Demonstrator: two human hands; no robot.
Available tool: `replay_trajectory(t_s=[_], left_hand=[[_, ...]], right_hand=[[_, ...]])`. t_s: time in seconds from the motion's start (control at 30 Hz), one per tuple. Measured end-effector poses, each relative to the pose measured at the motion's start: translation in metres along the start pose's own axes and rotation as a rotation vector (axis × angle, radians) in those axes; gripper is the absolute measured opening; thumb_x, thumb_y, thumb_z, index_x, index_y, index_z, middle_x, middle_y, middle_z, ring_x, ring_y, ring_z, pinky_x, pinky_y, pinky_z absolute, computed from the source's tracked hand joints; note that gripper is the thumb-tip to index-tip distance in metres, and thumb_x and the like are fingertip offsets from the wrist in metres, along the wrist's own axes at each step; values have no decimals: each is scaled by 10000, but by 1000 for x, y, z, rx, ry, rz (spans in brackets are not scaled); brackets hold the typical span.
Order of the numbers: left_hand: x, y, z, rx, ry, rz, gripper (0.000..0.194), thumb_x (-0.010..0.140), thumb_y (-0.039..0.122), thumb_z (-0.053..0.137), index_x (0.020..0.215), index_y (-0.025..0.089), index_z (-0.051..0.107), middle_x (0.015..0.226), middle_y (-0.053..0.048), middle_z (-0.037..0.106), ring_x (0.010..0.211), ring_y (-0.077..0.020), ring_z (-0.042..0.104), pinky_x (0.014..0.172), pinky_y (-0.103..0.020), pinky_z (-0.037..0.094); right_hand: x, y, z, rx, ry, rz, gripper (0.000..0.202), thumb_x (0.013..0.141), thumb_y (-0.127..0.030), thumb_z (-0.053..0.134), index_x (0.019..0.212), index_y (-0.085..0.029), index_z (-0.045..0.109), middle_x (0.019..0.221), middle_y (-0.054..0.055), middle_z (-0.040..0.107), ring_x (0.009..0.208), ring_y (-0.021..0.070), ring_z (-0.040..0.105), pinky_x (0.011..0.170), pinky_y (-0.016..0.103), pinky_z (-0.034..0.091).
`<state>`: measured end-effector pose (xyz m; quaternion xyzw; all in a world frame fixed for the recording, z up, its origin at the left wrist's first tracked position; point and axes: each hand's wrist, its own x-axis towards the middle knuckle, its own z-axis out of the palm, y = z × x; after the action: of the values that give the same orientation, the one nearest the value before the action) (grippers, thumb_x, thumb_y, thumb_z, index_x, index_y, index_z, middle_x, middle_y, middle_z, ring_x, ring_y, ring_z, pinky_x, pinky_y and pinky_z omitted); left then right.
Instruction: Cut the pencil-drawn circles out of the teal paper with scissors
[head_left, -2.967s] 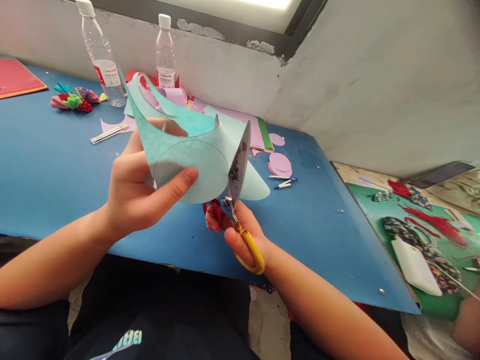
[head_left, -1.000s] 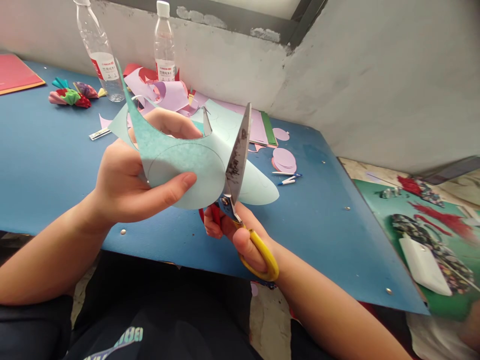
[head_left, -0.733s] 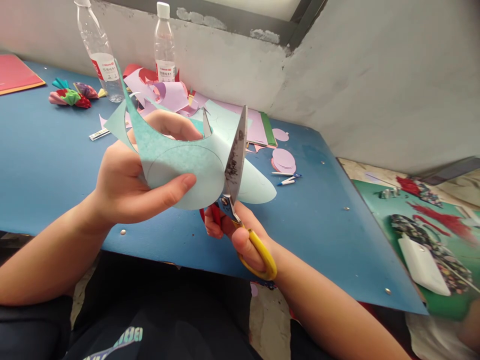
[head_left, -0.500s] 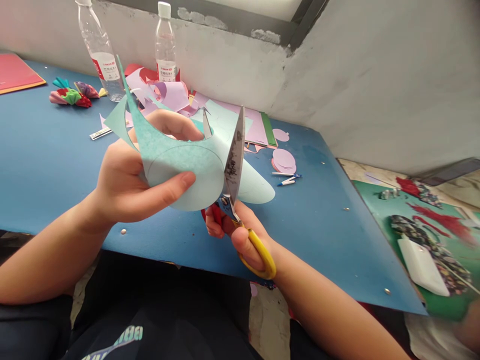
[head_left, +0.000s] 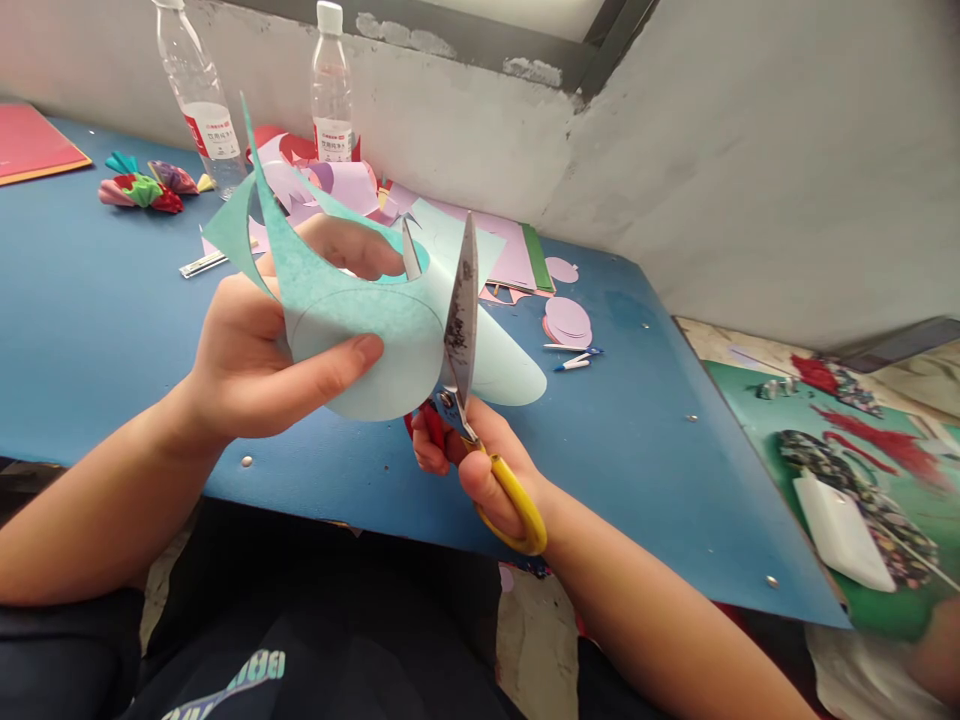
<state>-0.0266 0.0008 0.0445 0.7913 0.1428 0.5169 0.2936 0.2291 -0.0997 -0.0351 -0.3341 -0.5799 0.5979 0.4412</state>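
A light teal paper (head_left: pixel 352 370), curved and partly cut, hangs above the blue table. My left hand (head_left: pixel 262 370) grips it, thumb on the near face and fingers behind. A pencilled curve shows on that face. My right hand (head_left: pixel 487 460) is closed round the red and yellow handles of the scissors (head_left: pixel 459 330). Their blades are apart and point up, one in front of the paper's right part and the other behind it. A pointed offcut of the paper sticks up above my left hand.
Two clear bottles (head_left: pixel 331 90) stand by the wall. Purple paper scraps (head_left: pixel 349 190) lie behind my hands. Right of them are cut purple circles (head_left: pixel 568 320) and pens (head_left: pixel 574 362). Colourful fabric pieces (head_left: pixel 150 190) and a red folder (head_left: pixel 34 145) are at the left.
The scissors and my right hand have shifted slightly left. The paper has tilted a little, and more of its curled far edge shows above my left hand.
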Motion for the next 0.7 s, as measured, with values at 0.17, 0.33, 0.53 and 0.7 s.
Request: replay_trajectory(t_s=[0.17,0.33,0.53,0.7], left_hand=[[-2,7,-4,-53,-69,-47,320,1164,550,796,1090,252,886,1514,-144,830,1393,-396,804,1308,-685,632],[4,-20,-11,-96,-118,67,394,1059,525,886,1343,253,908,1662,-166,800,1434,-457,824,1180,-641,718],[10,-58,-15,-164,-118,212,659,909,481,961,1511,228,874,1503,-175,868,1357,-459,863,1087,-606,779],[9,-56,-15,-199,-97,148,742,923,549,982,1612,307,849,1582,-143,862,1447,-509,849,1171,-683,767]], right_hand=[[0,-1,-1,-19,-3,13,691,1011,-966,798,1165,-314,629,926,-1,525,779,216,429,722,398,417],[1,0,-3,-34,-23,13,676,1029,-962,782,1169,-318,631,905,-10,527,765,211,429,725,400,419],[1,0,-3,-59,-7,36,714,1010,-992,770,1164,-310,628,883,-12,521,741,214,423,693,407,408],[1,-1,-3,-107,-5,41,741,1019,-1013,734,1160,-296,610,870,-22,524,729,204,440,695,403,419]])
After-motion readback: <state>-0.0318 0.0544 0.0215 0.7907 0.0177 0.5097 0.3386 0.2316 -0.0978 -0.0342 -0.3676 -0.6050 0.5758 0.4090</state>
